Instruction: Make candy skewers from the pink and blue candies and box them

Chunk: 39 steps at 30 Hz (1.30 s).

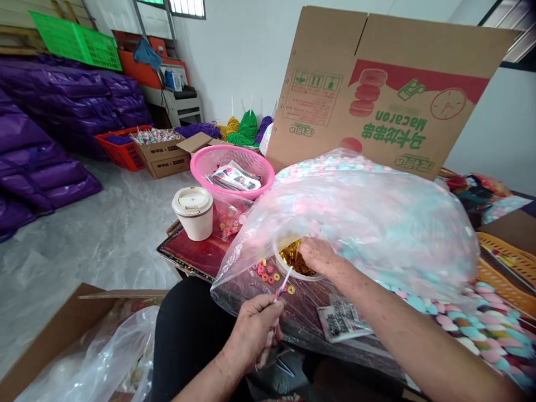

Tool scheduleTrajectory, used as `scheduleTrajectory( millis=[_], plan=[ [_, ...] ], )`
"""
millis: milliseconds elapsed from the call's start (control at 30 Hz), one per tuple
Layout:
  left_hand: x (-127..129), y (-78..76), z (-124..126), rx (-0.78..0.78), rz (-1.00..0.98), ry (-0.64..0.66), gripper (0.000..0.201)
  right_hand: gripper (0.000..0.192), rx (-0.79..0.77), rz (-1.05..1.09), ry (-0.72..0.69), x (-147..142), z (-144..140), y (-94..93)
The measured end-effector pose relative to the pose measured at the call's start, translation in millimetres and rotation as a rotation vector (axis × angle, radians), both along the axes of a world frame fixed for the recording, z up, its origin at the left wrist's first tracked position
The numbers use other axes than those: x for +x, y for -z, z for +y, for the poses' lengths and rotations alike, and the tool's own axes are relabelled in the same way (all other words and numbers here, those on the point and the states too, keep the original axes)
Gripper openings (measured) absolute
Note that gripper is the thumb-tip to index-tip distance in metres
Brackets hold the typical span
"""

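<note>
Both hands work low and near my body, the left hand (255, 329) closest to me and the right hand (318, 255) ahead of it and slightly to its right. My left hand is pinched shut on a thin pink-and-white stick (283, 283), whose long axis slants up and to the right, its free tip pointing toward my right hand. My right hand reaches forward, fingers curled down into a small round tub of gold pieces (293, 259); whether the fingertips have closed on a piece I cannot tell, since they are buried in the gold.

The tub sits directly under my right hand and just beyond the stick's tip, so the stick's axis runs almost straight from one hand to the other. A scatter of loose coloured ring beads (268, 273) lies between the hands, just left of the tub and nearer my left hand. A large clear bag of pastel pieces (377, 218) bulges over and beyond my right hand, its plastic draping across the counter (188, 254). Printed labels (341, 318) lie to the right of my left hand, beneath my right forearm. Farther ahead and to the left of both hands stand a lidded cream cup (193, 212) and a pink basket (232, 167).
</note>
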<state>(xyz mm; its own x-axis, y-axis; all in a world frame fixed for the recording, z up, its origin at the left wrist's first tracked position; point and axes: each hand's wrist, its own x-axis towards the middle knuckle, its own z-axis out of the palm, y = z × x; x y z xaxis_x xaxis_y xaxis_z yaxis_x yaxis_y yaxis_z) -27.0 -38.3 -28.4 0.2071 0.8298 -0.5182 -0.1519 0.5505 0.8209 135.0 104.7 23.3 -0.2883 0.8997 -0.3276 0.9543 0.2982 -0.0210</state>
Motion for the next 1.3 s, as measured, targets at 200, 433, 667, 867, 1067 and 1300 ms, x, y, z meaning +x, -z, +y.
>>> scheduleTrajectory(
  millis=[200, 433, 667, 867, 1067, 1300],
  plan=[
    [-2, -9.2, 3, -0.090, -0.093, -0.123, 0.028, 0.016, 0.023, -0.094, 0.009, 15, -5, -3.4],
    [19, -20.2, 9, -0.060, -0.081, -0.094, 0.023, 0.029, 0.131, 0.168, 0.054, 38, -54, -33.4],
    [42, -28.5, 6, -0.042, -0.034, 0.051, 0.017, 0.034, -0.006, 1.026, 0.046, 27, -141, -3.9],
    [60, -22.6, 0, 0.029, -0.045, 0.132, 0.012, 0.047, -0.133, 1.148, 0.108, 34, -149, 14.4],
    [59, -11.6, -9, 0.010, -0.097, 0.256, 0.029, 0.055, -0.034, 0.946, 0.128, 40, -151, 15.6],
    [58, -13.9, -4, -0.035, -0.282, 0.197, 0.039, 0.040, 0.215, 1.098, 0.425, 36, -171, 35.5]
  ],
)
